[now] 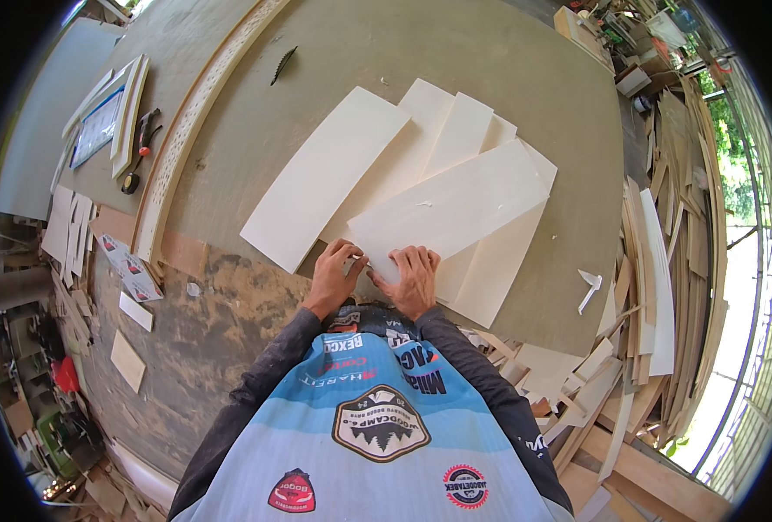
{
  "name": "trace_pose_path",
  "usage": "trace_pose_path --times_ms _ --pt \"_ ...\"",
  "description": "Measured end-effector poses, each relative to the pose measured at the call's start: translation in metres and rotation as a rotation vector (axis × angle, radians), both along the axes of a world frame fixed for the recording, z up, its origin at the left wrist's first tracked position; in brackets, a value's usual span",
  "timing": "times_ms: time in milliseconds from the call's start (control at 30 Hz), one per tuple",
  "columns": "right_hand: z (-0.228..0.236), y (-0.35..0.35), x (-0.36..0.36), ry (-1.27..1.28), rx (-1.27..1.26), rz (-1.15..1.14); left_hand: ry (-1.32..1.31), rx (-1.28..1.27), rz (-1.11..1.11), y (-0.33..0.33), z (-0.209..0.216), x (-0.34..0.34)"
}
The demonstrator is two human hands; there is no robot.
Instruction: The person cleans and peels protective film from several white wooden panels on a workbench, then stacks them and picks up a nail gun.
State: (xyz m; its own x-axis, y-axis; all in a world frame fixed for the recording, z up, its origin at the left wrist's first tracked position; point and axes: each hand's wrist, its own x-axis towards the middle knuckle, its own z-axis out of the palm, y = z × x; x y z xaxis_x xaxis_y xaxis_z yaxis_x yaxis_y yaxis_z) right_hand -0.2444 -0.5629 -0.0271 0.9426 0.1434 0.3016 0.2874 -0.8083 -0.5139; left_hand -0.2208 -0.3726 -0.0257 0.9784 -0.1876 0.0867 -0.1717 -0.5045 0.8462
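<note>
A white rectangular panel [451, 204] lies slantwise on top of a loose, fanned pile of similar white panels. A small pale sliver rests on its surface. My left hand [336, 277] is closed, fingertips pinching at the panel's near left corner. My right hand [412, 278] has its fingers bent over the near end of the same panel, thumb toward the left hand. Just what lies between the two thumbs is too small to make out. Left of the pile another white panel [329, 174] lies flat, and more panels [499, 270] show underneath on the right.
The worktable [247, 113] carries a long perforated strip [196, 113], a hammer [147, 135], a tape measure [131, 181] and a white cutter-like tool [590, 290]. Wood offcuts [678, 209] lean along the right side. Scraps and a packet [129, 268] lie at the left.
</note>
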Motion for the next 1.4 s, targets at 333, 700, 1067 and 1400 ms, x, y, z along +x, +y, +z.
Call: trace_pose_path --times_ms 333,700,1067,1400 --pt "-0.006 0.003 -0.006 -0.014 0.036 -0.007 -0.152 0.053 0.005 -0.001 -0.005 0.002" --pt "0.001 -0.012 -0.004 -0.038 0.133 0.032 -0.288 0.149 -0.157 0.007 -0.003 0.009" --pt "0.008 0.001 0.001 0.079 -0.052 0.144 -0.241 0.096 -0.164 0.008 -0.005 0.008" --pt "0.013 0.000 -0.009 0.000 0.111 0.011 -0.206 0.035 -0.178 0.013 -0.006 0.010"
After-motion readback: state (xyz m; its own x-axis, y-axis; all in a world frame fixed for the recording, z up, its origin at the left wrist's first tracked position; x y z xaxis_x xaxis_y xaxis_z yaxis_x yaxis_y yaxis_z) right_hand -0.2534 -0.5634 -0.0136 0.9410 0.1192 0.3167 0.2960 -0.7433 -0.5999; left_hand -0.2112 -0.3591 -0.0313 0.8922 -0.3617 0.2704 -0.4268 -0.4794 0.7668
